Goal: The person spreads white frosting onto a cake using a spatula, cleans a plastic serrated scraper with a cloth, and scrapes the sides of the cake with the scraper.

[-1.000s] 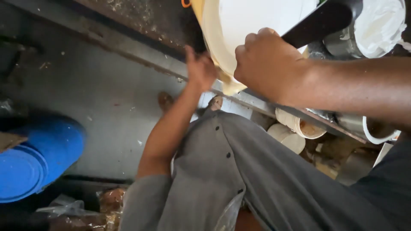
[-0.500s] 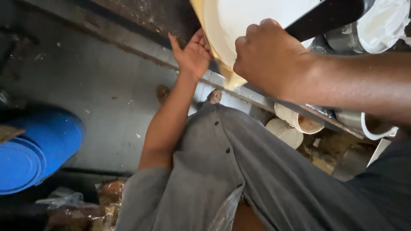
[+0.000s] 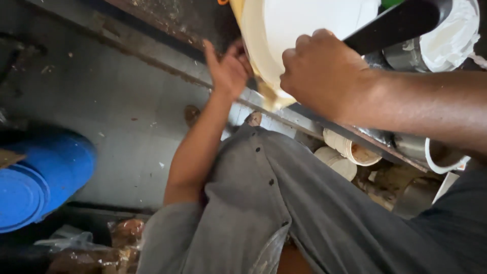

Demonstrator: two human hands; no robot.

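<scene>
A tilted white bucket (image 3: 309,25) with a cream rim fills the top middle. Thick cream batter (image 3: 271,96) hangs from its lower lip. My left hand (image 3: 228,68) is at the bucket's left rim, fingers curled against it and thumb sticking out. My right hand (image 3: 324,71) is closed around a black handle (image 3: 401,23) that reaches up and right across the bucket's mouth. What the handle ends in is hidden. My grey shirt (image 3: 284,213) fills the lower middle.
A rusty metal ledge (image 3: 152,56) runs diagonally under the bucket. A blue drum (image 3: 45,172) lies at the left, plastic bags (image 3: 101,248) below it. Stacked cream tubs (image 3: 350,149) sit under the ledge. A metal vessel with white lining (image 3: 446,30) stands top right.
My left hand has slid up from the bucket's lower edge to its left rim, opening and then curling against it. My right hand stays closed on the black handle.
</scene>
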